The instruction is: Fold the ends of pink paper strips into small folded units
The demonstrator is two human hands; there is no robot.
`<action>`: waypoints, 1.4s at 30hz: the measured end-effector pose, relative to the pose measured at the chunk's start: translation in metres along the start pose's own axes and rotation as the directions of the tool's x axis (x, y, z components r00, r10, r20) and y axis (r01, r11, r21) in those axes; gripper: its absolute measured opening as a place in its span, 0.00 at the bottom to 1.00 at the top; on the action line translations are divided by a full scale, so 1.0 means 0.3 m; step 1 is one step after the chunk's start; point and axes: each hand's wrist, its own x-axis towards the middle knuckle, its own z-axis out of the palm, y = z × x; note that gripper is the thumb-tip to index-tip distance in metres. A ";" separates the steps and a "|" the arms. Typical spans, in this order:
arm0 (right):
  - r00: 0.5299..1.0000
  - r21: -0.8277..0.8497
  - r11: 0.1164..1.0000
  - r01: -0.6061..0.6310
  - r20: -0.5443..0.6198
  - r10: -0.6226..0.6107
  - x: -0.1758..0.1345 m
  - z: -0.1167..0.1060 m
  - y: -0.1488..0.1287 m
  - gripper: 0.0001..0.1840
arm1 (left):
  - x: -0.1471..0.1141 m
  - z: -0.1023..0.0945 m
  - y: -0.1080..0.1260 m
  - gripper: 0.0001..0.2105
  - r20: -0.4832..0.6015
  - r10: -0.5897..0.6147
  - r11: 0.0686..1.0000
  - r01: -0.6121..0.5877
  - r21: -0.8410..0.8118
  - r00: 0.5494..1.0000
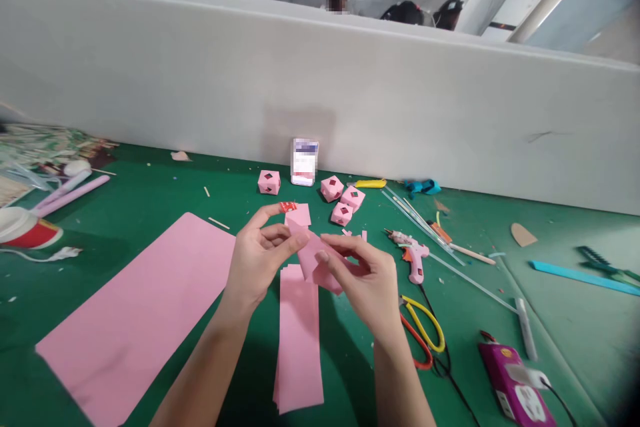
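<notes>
Between my two hands a folded pink paper strip (314,260) is held above the table. My left hand (257,253) pinches its upper left end between thumb and fingers; something red is wrapped on one fingertip. My right hand (365,277) grips the lower right part, its fingers partly covering the folds. Under the hands lies a stack of pink paper strips (299,340). Beyond them sit several small folded pink paper cubes with cut holes, one cube (269,182) at the left and another cube (332,189) in a cluster at the right.
A large pink sheet (150,313) lies at left, near a paper cup (30,228). A phone (304,162) leans on the white partition (300,73). At right are a glue gun (413,255), scissors (425,327), a yellow cutter (370,184) and a purple box (515,383).
</notes>
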 end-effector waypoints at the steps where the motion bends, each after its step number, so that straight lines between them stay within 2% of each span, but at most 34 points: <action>1: 1.000 0.005 1.000 0.000 0.002 0.000 0.000 0.000 0.000 0.07 | 0.000 0.000 -0.001 0.26 -0.001 0.004 1.000 -0.004 -0.002 1.000; 7: 1.000 -0.009 1.000 0.000 -0.017 0.000 -0.005 0.000 0.004 0.09 | 0.004 -0.002 -0.003 0.27 -0.010 0.000 1.000 0.000 -0.013 1.000; 18: 1.000 0.011 1.000 0.016 -0.012 -0.016 -0.007 0.001 -0.005 0.06 | -0.001 0.000 -0.005 0.26 -0.013 0.006 1.000 -0.006 -0.028 1.000; 24: 1.000 -0.007 1.000 0.008 0.006 -0.007 -0.003 -0.003 -0.004 0.08 | -0.001 0.000 -0.004 0.29 -0.038 0.013 1.000 -0.013 -0.011 0.999; 42: 0.999 -0.036 0.999 -0.030 -0.035 0.029 -0.007 0.001 0.005 0.09 | -0.007 0.010 -0.006 0.26 -0.051 0.064 0.998 -0.063 0.020 0.997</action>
